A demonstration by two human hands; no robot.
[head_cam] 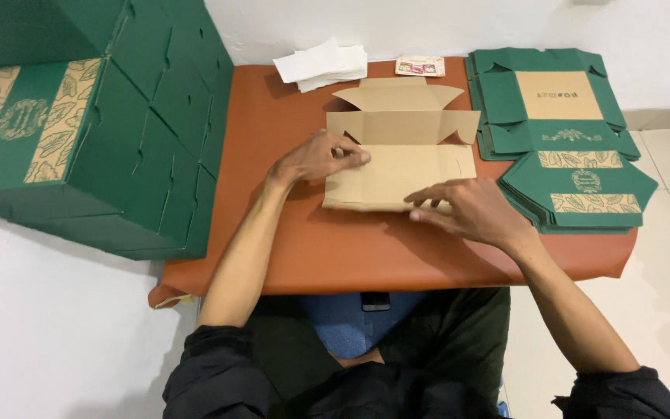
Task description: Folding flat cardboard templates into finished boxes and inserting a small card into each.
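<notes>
Left hand (316, 159) pinched the fold of the flat cardboard box blank (401, 174) on the orange surface (288, 240); right hand (471, 209), fingers spread, pressed its near edge.

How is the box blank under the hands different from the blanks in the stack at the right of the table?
The box blank under the left hand and right hand shows its plain brown side; the stack of flat blanks shows green with leaf patterns. The box blank is single and partly folded; the stack holds many, all lying flat. Both rest on the orange table and share the same cut flaps.
</notes>
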